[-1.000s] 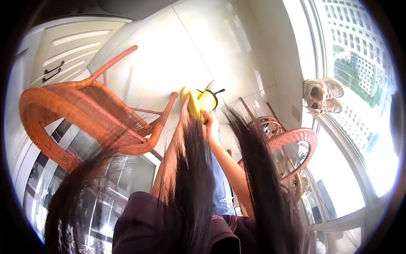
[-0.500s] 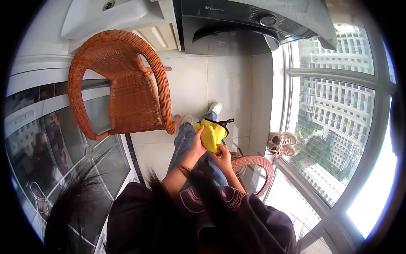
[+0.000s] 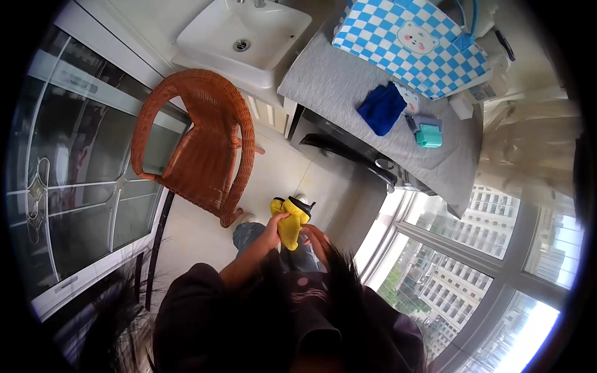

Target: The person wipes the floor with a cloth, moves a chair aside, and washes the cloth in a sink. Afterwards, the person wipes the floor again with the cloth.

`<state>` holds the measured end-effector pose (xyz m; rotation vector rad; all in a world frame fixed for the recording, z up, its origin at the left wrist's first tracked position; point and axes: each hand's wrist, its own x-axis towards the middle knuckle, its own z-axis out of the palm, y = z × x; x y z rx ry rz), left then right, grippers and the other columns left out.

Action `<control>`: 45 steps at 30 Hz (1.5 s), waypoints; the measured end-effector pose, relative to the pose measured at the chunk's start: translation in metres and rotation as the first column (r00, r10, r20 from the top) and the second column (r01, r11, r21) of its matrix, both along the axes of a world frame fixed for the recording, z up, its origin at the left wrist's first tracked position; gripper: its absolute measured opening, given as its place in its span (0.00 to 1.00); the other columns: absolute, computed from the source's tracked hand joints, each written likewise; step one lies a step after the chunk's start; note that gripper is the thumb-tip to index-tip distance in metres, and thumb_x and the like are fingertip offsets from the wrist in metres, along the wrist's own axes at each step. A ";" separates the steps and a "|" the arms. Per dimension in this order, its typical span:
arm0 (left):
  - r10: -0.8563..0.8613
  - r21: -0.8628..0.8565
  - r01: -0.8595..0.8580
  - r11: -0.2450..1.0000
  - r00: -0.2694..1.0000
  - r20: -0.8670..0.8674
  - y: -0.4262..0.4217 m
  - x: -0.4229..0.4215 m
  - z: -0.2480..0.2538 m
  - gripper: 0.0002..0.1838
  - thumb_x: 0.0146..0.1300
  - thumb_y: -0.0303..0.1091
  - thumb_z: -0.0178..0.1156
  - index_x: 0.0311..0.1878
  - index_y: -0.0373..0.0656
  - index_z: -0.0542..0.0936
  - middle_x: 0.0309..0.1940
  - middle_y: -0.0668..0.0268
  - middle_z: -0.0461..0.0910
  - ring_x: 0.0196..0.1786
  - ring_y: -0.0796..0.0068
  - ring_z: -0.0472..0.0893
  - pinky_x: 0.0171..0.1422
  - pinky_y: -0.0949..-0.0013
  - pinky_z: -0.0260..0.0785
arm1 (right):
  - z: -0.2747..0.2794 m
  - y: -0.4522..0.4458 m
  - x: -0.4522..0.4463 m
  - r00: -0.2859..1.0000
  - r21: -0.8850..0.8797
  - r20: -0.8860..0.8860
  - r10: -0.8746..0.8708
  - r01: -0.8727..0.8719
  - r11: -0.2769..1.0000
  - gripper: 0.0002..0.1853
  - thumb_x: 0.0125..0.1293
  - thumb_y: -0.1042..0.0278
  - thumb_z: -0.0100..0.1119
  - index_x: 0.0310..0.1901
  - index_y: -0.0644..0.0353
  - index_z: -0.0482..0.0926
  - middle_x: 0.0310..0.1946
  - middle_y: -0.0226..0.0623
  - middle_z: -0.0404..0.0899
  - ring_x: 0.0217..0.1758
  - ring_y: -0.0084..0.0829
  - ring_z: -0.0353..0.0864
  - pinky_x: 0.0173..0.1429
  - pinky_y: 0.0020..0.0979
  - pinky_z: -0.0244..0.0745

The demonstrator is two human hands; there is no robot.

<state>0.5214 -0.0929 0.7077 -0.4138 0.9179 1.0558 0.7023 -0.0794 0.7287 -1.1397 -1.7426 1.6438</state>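
Observation:
A soft yellow cloth item with black trim [image 3: 292, 227] is held in front of my body, above my legs. My left hand [image 3: 272, 231] is closed around its left side, with the thumb on top. On the other side, my right hand [image 3: 317, 241] has its fingers stretched toward the cloth's right edge, at or just touching it. Hair partly covers that hand. What kind of item the cloth is cannot be made out.
A wicker chair [image 3: 202, 155] stands ahead to the left, near a white sink [image 3: 273, 53]. On the grey cover [image 3: 329, 78] over the washing machine are a checkered bag [image 3: 398, 43], a dark blue cloth [image 3: 381, 109] and a teal item [image 3: 429, 135]. Windows line the right.
My view has swung up and to the right, bringing the sink and washer top into sight. My right hand has loosened from the cloth's lower edge; my left still holds it.

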 end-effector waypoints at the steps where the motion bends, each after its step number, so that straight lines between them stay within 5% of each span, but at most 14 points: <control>1: -0.001 0.015 0.001 1.000 1.000 0.012 0.002 0.003 -0.002 0.19 0.56 0.36 0.57 0.50 0.37 0.71 0.42 0.60 0.78 0.45 0.67 0.78 0.52 0.66 0.70 | 0.002 0.016 0.005 0.999 -0.192 -0.037 -0.003 -0.005 0.981 0.16 0.67 0.65 0.45 0.49 0.67 0.74 0.37 0.41 0.78 0.36 0.32 0.78 0.43 0.29 0.73; 3: 0.036 0.081 -0.033 0.996 0.998 -0.041 0.011 0.009 0.014 0.19 0.56 0.35 0.57 0.50 0.37 0.71 0.42 0.61 0.78 0.45 0.67 0.78 0.52 0.66 0.70 | 0.018 0.047 0.008 0.998 -0.450 -0.066 0.009 -0.037 0.892 0.16 0.69 0.63 0.44 0.47 0.68 0.74 0.38 0.37 0.78 0.37 0.26 0.78 0.43 0.26 0.72; 6: 0.121 0.183 -0.094 0.979 0.983 -0.138 0.023 0.015 0.029 0.19 0.57 0.36 0.57 0.50 0.38 0.71 0.42 0.62 0.78 0.44 0.69 0.78 0.50 0.67 0.71 | 0.018 0.082 0.001 0.984 -0.401 -0.138 0.111 -0.158 0.902 0.16 0.68 0.62 0.46 0.45 0.69 0.75 0.37 0.37 0.78 0.36 0.25 0.78 0.43 0.25 0.72; 10: 0.297 0.227 -0.254 0.940 0.938 -0.181 0.052 0.003 0.035 0.20 0.60 0.41 0.57 0.51 0.41 0.71 0.42 0.63 0.78 0.44 0.70 0.78 0.49 0.68 0.71 | 0.045 0.127 -0.039 0.949 -0.282 0.111 0.294 -0.254 0.925 0.15 0.63 0.65 0.55 0.43 0.70 0.75 0.34 0.36 0.79 0.36 0.23 0.78 0.42 0.24 0.72; 12: 0.389 0.250 -0.334 0.909 0.895 -0.219 0.074 -0.011 0.060 0.20 0.60 0.43 0.56 0.51 0.41 0.71 0.42 0.64 0.77 0.44 0.70 0.78 0.49 0.68 0.71 | 0.066 0.146 -0.065 0.956 -0.274 0.063 0.286 -0.259 0.926 0.14 0.59 0.68 0.59 0.42 0.69 0.75 0.33 0.36 0.79 0.36 0.22 0.77 0.42 0.23 0.72; 19: 0.637 0.435 -0.538 0.722 0.762 -0.115 0.138 -0.072 0.119 0.19 0.60 0.40 0.51 0.52 0.43 0.69 0.44 0.62 0.76 0.47 0.67 0.77 0.53 0.65 0.69 | 0.107 0.210 -0.138 0.930 -0.221 -0.176 0.322 -0.356 0.908 0.12 0.60 0.71 0.59 0.44 0.66 0.75 0.35 0.31 0.78 0.37 0.18 0.76 0.45 0.21 0.70; 28: 0.790 0.413 -0.766 0.493 0.592 0.156 0.241 -0.175 0.125 0.22 0.57 0.45 0.49 0.53 0.44 0.70 0.47 0.59 0.74 0.49 0.61 0.76 0.54 0.58 0.68 | 0.147 0.351 -0.267 0.894 -0.006 0.063 0.443 -0.443 0.896 0.15 0.62 0.68 0.55 0.47 0.68 0.75 0.38 0.34 0.79 0.37 0.21 0.77 0.45 0.22 0.71; 32: 0.816 0.340 -0.804 0.489 0.558 0.147 0.298 -0.216 0.129 0.20 0.56 0.42 0.50 0.51 0.44 0.70 0.46 0.59 0.74 0.48 0.59 0.76 0.52 0.56 0.70 | 0.170 0.422 -0.330 0.978 0.258 0.152 0.142 -0.178 0.950 0.24 0.58 0.68 0.59 0.55 0.69 0.70 0.43 0.43 0.79 0.44 0.32 0.79 0.50 0.25 0.71; 36: 0.774 0.353 -0.797 0.490 0.584 0.244 0.371 -0.267 0.127 0.18 0.57 0.40 0.51 0.50 0.45 0.70 0.46 0.62 0.75 0.49 0.61 0.76 0.53 0.57 0.69 | 0.157 0.520 -0.385 0.978 0.445 0.207 0.022 -0.114 0.888 0.39 0.56 0.63 0.60 0.65 0.69 0.51 0.62 0.56 0.59 0.62 0.46 0.64 0.58 0.37 0.67; 38: 0.743 0.384 -0.767 0.514 0.622 0.247 0.397 -0.290 0.122 0.18 0.58 0.41 0.50 0.50 0.45 0.70 0.46 0.62 0.75 0.49 0.61 0.76 0.53 0.57 0.70 | 0.149 0.561 -0.407 0.907 0.776 0.367 -0.207 -0.175 0.606 0.44 0.55 0.54 0.61 0.66 0.68 0.50 0.63 0.56 0.56 0.63 0.49 0.62 0.61 0.40 0.63; 42: 0.737 0.334 -0.753 0.566 0.644 0.202 0.436 -0.310 0.121 0.18 0.58 0.44 0.49 0.48 0.44 0.71 0.43 0.61 0.76 0.46 0.61 0.77 0.51 0.57 0.70 | 0.189 0.595 -0.438 0.798 0.747 0.450 -0.400 -0.091 0.658 0.43 0.51 0.45 0.61 0.62 0.67 0.58 0.57 0.54 0.66 0.59 0.48 0.68 0.58 0.42 0.66; 44: 0.625 0.469 -0.622 0.627 0.761 0.175 0.450 -0.316 0.109 0.18 0.57 0.44 0.51 0.47 0.44 0.71 0.40 0.61 0.77 0.43 0.61 0.78 0.48 0.57 0.71 | 0.207 0.599 -0.447 0.716 0.573 0.636 -0.290 -0.187 0.798 0.32 0.46 0.41 0.62 0.43 0.62 0.73 0.40 0.43 0.78 0.45 0.42 0.78 0.47 0.40 0.72; 45: 0.625 0.468 -0.622 0.627 0.761 0.175 0.456 -0.317 0.110 0.18 0.57 0.44 0.51 0.47 0.44 0.71 0.40 0.61 0.77 0.43 0.61 0.78 0.48 0.57 0.71 | 0.204 0.601 -0.450 0.715 0.573 0.636 -0.290 -0.186 0.798 0.32 0.46 0.41 0.62 0.43 0.62 0.73 0.40 0.43 0.78 0.45 0.42 0.78 0.47 0.40 0.72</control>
